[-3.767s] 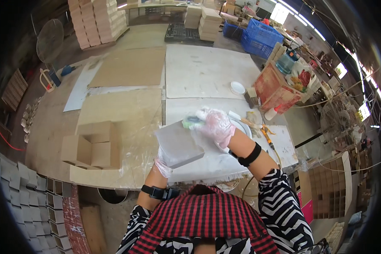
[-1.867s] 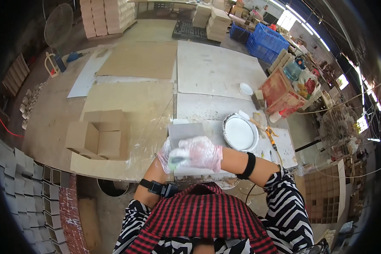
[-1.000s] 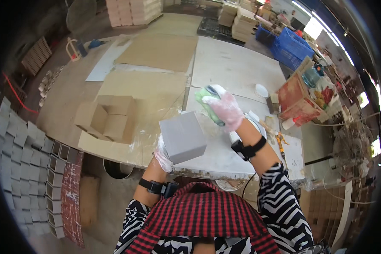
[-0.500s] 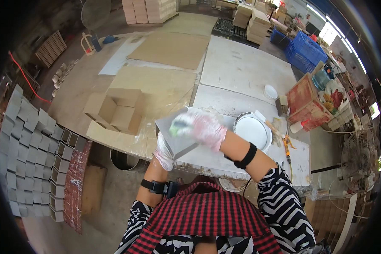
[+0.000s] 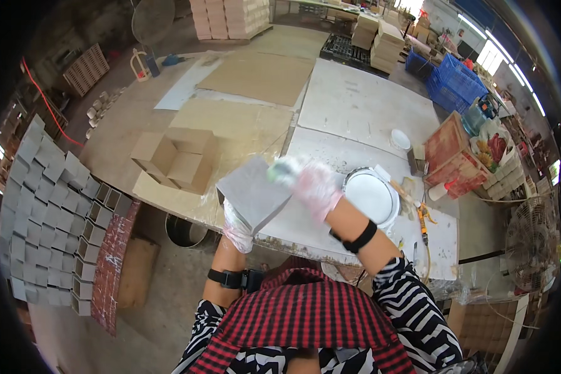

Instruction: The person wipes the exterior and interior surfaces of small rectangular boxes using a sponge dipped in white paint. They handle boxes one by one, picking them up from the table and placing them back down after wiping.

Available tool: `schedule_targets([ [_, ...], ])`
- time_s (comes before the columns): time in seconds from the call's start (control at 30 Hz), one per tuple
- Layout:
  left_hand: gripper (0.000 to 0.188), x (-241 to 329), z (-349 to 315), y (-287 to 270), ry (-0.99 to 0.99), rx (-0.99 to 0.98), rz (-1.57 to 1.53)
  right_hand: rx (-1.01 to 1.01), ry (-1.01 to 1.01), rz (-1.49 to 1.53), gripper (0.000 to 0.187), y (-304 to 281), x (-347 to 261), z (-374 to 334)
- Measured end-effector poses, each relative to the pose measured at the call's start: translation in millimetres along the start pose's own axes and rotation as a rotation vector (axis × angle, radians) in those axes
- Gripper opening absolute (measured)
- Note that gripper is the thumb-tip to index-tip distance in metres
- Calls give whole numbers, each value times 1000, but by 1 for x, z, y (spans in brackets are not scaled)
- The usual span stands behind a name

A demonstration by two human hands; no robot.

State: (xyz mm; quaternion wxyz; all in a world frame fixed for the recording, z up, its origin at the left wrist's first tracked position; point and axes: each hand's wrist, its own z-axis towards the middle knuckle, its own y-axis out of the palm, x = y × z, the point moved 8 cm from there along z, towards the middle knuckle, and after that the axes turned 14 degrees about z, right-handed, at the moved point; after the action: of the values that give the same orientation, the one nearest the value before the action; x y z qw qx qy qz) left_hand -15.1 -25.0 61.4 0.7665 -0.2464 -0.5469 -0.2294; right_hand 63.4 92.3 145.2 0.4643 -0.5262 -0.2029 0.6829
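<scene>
Grey box [image 5: 254, 189] over near edge of desk [image 5: 123, 134]; left hand [image 5: 235, 227] clamped on it, fingers hidden, possibly inside. Right hand [image 5: 316, 188] clamped on green pad [image 5: 282, 170]. Box judged light, stiff, slick if wet; best held from within.

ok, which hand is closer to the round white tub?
Right. The right hand is close by the left side of the round white tub; the left hand is farther left, at the grey box.
</scene>
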Motion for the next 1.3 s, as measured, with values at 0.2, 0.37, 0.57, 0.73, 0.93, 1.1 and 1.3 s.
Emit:
schedule_targets([
  [0.2,44,-1,0,10,-31,-165,-605,-90,-185,280,31,-41,-40,-13],
  [0.37,39,29,-24,29,116,-563,-625,-647,-401,73,30,26,-79,-36],
  [0.57,38,-15,-28,78,-482,-479,-1175,-306,-92,121,28,-13,1,41],
  [0.73,39,-15,-33,52,-416,-440,-1015,-479,-743,166,30,5,-87,-30],
  [0.93,40,-18,-31,63,-131,-477,-378,-325,-661,10,22,25,-55,2],
  [1.1,43,-35,-36,64,-325,-445,-670,-196,-695,-18,27,-12,-34,15],
  [1.3,39,-21,-39,57,-413,-512,-1002,-621,-209,814,25,50,-17,-52],
])
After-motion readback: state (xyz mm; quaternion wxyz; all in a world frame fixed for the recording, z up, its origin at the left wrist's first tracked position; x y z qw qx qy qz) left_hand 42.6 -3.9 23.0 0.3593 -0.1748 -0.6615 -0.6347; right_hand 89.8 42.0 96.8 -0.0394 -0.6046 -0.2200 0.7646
